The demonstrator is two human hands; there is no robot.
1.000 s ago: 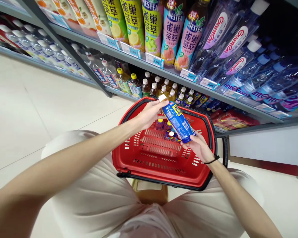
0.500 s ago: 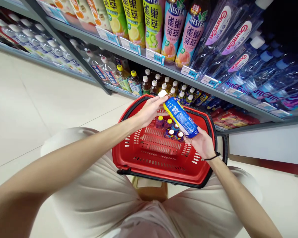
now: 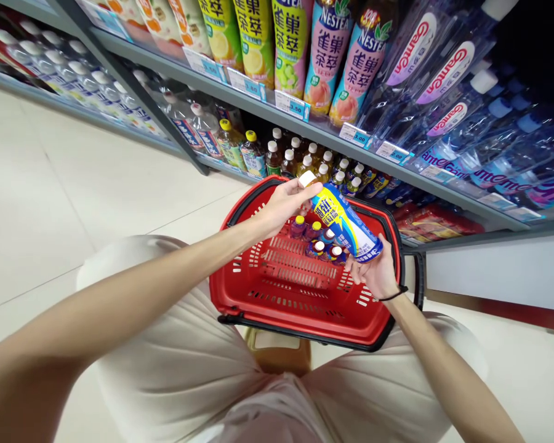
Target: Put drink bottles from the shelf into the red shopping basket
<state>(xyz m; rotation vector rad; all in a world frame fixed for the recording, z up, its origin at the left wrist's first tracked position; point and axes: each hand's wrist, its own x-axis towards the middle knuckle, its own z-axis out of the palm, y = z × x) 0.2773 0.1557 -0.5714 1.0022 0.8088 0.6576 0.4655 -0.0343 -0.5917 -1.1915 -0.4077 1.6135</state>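
Note:
Between my two hands a blue drink bottle [image 3: 346, 221] with a white cap and a yellow-and-white label lies tilted over a red shopping basket [image 3: 300, 317]. My left hand [image 3: 289, 206] is closed around its neck end, just below the cap. At the bottle's base, my right hand [image 3: 376, 271] grips it from beneath and from the side; a black band circles that wrist. Inside the basket stand several small bottles [image 3: 316, 231] with yellow or white caps, partly hidden under the held bottle.
A shelf holds Nestea bottles [image 3: 325, 61] and Ganten water bottles [image 3: 447, 74] above price tags. Below it stand rows of smaller bottles [image 3: 289, 163], behind the basket. My knees [image 3: 166, 344] flank the basket, with pale floor tiles [image 3: 32, 178] to the left.
The bottle has been turned about its long axis, so the large yellow lettering on its label now faces me. Both hands still hold it.

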